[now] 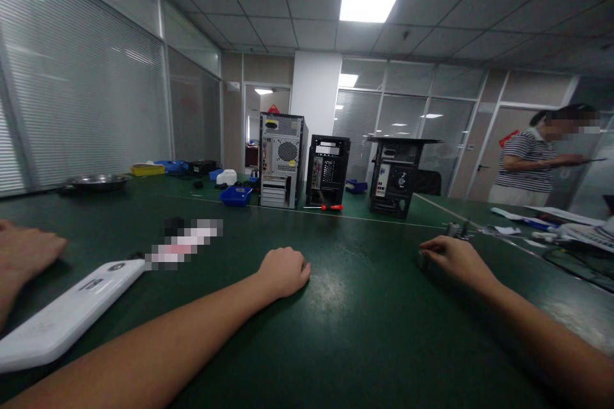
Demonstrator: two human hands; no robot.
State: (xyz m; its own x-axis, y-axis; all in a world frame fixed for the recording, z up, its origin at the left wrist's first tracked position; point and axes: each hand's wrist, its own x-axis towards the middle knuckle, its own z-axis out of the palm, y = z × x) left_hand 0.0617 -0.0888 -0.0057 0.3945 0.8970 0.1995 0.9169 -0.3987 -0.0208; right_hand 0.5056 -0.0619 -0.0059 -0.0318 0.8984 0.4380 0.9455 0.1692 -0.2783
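Left hand (pixel 285 273) rests curled into a fist, holding nothing, at centre frame on the green table (pixel 364 332). Right hand (pixel 453 257), lower right, closes its fingers on 1 small grey object (pixel 423 260). 3 computer towers (pixel 282 160) stand behind.

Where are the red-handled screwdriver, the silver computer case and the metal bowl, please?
red-handled screwdriver (pixel 332 207): head view, on its red handle.
silver computer case (pixel 282 160): head view, on its rear panel.
metal bowl (pixel 98 181): head view, on its rim.
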